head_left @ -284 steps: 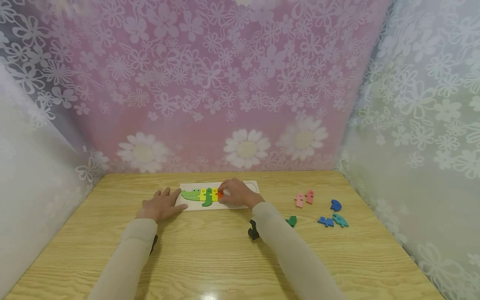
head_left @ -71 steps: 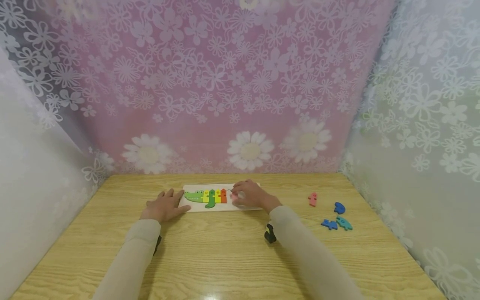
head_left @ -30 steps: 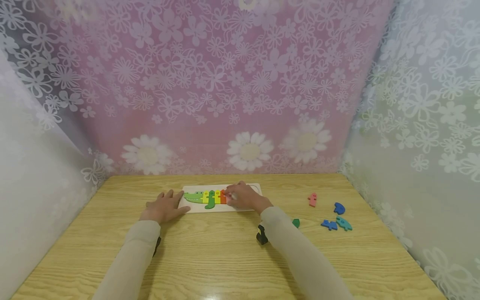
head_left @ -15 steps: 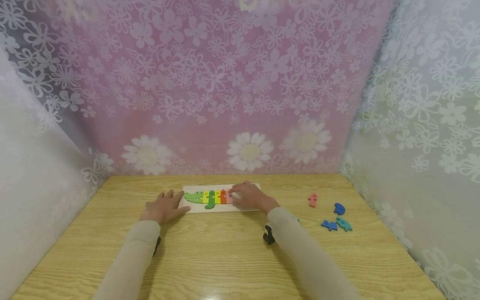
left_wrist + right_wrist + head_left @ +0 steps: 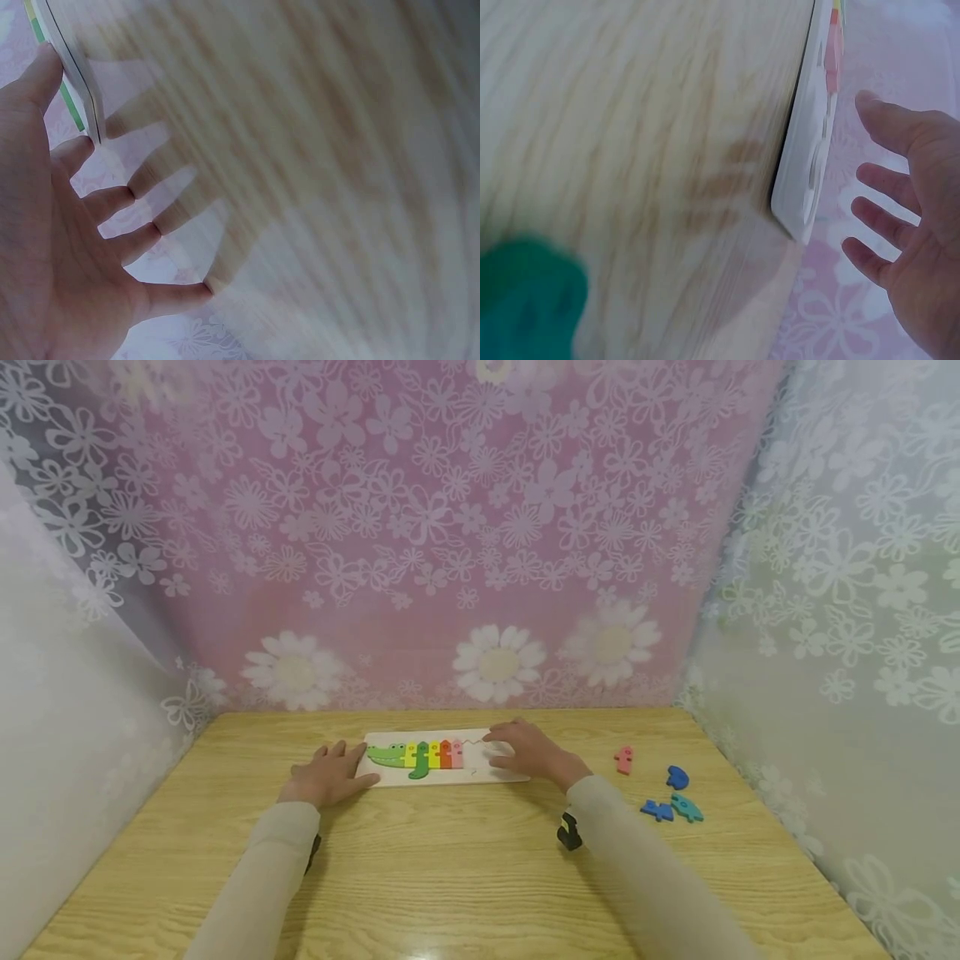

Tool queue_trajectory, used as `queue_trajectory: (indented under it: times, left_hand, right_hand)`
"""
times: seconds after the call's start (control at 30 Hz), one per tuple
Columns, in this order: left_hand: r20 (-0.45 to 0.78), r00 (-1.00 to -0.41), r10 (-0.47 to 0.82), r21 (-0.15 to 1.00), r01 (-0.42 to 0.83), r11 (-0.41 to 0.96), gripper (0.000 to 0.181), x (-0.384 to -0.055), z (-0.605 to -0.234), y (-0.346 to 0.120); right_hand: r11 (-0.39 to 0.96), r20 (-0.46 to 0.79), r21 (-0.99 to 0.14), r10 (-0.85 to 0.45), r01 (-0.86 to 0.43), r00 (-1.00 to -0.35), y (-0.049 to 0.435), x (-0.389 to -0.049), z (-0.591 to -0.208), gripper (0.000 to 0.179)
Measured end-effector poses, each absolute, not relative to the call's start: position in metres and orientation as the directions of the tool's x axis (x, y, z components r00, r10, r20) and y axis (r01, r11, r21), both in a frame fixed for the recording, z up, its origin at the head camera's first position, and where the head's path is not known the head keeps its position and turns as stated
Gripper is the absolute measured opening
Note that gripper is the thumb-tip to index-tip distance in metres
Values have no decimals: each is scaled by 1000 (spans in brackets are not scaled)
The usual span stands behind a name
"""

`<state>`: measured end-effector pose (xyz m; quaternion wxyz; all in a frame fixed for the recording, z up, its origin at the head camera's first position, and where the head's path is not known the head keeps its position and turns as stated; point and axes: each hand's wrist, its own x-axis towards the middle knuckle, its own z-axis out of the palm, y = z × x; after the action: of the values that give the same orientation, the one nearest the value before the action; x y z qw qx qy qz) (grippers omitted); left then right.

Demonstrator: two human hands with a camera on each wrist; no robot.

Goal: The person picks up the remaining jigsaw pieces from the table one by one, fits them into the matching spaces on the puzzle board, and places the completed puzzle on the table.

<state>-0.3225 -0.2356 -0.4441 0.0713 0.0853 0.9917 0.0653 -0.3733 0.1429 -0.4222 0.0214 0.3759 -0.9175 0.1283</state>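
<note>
We watch the right hand [image 5: 531,752], fingers loose, leave the pink piece [image 5: 458,755] in the board [image 5: 476,758], left hand [image 5: 324,777] splayed alongside.

The left hand [image 5: 324,777] rests with its fingers spread wide. The right hand [image 5: 534,753] hovers, fingers loosely parted.

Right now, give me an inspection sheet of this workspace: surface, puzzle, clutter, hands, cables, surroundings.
Surface: wood-grain table, small glare spot.
Puzzle: pale board, crocodile filled from green head to pink piece; bare outline beyond.
Loose pieces: coral piece, curled blue piece, notched blue piece, teal piece, right of the board.
Clutter: blurred green object, right wrist view.
Hands: left hand touches the board's left end, fingers spread; right hand hovers over its right end, holding nothing.
Cables: nothing seen.
Surroundings: pink floral backdrop behind, pale patterned sheets both sides.
</note>
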Motion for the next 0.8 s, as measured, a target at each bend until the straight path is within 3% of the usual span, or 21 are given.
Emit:
queue_trajectory:
  times: [0.8]
  left_hand:
    - [-138, -974, 180, 155, 158, 975, 87, -321, -443, -235]
  right_hand:
    - [705, 205, -157, -662, -692, -721, 216, -371, -430, 42]
